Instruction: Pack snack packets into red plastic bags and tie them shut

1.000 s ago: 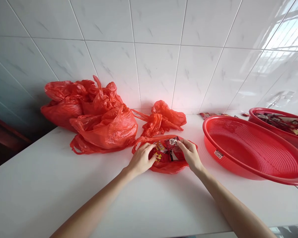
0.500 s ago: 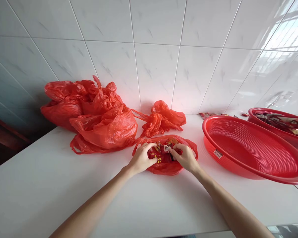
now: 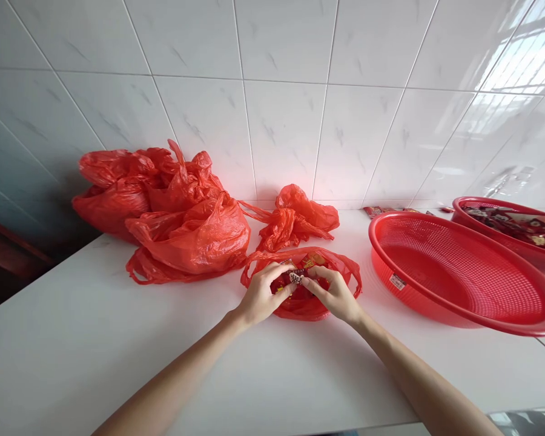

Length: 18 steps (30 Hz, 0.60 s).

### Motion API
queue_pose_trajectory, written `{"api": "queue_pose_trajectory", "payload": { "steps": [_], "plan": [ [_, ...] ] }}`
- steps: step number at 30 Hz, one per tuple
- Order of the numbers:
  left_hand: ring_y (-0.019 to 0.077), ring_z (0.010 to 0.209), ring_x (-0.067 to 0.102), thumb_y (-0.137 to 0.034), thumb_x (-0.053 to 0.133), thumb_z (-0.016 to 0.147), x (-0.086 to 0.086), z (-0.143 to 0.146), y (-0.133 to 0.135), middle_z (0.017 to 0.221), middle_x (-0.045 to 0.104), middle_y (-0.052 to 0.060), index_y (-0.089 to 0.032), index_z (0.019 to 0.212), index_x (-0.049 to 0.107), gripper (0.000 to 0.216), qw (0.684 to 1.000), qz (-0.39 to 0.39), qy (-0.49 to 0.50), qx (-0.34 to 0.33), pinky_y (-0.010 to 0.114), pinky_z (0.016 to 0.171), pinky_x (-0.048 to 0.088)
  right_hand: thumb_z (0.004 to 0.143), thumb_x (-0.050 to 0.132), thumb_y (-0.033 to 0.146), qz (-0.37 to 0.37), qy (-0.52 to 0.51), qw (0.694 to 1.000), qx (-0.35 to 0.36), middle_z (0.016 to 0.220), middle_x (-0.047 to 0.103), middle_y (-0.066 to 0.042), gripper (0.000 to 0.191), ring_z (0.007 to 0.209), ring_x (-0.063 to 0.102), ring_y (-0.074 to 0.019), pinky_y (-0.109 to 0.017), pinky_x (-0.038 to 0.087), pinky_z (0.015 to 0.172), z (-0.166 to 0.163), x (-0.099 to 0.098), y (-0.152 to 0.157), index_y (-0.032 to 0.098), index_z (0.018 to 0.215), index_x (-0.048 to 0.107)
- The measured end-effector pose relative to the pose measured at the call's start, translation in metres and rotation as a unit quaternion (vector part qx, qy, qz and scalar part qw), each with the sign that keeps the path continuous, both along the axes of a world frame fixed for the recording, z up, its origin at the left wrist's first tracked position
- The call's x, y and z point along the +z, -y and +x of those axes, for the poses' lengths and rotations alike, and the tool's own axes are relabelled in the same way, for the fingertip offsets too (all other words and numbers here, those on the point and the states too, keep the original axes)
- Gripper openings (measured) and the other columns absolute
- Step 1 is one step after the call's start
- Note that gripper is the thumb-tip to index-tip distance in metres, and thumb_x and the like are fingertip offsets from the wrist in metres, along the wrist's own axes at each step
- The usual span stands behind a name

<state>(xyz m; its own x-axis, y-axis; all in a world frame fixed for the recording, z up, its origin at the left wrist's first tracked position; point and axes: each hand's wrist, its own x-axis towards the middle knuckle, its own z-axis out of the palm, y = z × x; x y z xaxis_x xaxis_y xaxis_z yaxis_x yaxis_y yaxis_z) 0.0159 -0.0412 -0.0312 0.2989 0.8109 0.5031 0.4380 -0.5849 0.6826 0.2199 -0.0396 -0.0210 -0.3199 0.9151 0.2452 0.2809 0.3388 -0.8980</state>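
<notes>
Head view, from where I'm standing: handling is looking partway through, I'd judge. One red packet (image 3: 295, 278) is sitting between left hand (image 3: 261, 293) and right hand (image 3: 338, 297), over an open red bag (image 3: 306, 312) on the counter (image 3: 59, 345). Loose packets (image 3: 314, 261) are lying in that bag, unhandled; others are already filling the far basket (image 3: 527, 243). Near basket (image 3: 413, 303) is standing to the right, bulging bags (image 3: 195, 242) to the left.

Pose: both forearms (image 3: 188, 366) are slanting inward, fingers facing each other. Right hand is pinching the packet's right end between thumb and forefinger; left hand is curving about its left end, thumb and forefinger slightly parted. Whether that one is gripping, I'm not able to tell.
</notes>
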Motion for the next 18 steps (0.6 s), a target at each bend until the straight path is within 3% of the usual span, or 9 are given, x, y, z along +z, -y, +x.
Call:
{"api": "queue_pose_trajectory", "payload": {
  "steps": [6,11,18],
  "plan": [
    [0.0193,0.092,0.071,-0.022,0.063,0.092,-0.0026,0.0015,0.0014,0.101,0.073,0.005,-0.022,0.116,0.068,0.025,0.999,0.034,-0.019,-0.013,0.034,0.086,0.06,0.09,0.054,0.062,-0.031,-0.013,0.999,0.018,0.062,0.037,0.003,0.051,0.06,0.032,-0.0125,-0.029,0.026,0.056,-0.0007,0.0007,0.0001,0.021,0.062,0.043],
    [0.0193,0.092,0.071,-0.022,0.062,0.093,-0.0047,0.001,0.0018,0.098,0.073,0.005,-0.021,0.115,0.069,0.023,0.998,0.061,-0.022,-0.007,0.033,0.087,0.059,0.087,0.057,0.063,-0.072,-0.051,0.996,0.026,0.062,0.036,0.004,0.052,0.06,0.032,-0.0117,-0.028,0.026,0.056,-0.0021,-0.0009,-0.0001,0.021,0.061,0.041],
    [0.0218,0.1,0.071,-0.024,0.066,0.089,-0.0005,0.0028,0.0037,0.106,0.074,0.006,-0.022,0.119,0.067,0.03,1.0,0.025,0.017,-0.002,0.036,0.091,0.059,0.087,0.058,0.062,-0.067,-0.075,0.995,0.017,0.061,0.038,0.004,0.052,0.06,0.034,-0.0112,-0.027,0.028,0.056,-0.0023,-0.0051,-0.0029,0.021,0.061,0.042]
  ]
}}
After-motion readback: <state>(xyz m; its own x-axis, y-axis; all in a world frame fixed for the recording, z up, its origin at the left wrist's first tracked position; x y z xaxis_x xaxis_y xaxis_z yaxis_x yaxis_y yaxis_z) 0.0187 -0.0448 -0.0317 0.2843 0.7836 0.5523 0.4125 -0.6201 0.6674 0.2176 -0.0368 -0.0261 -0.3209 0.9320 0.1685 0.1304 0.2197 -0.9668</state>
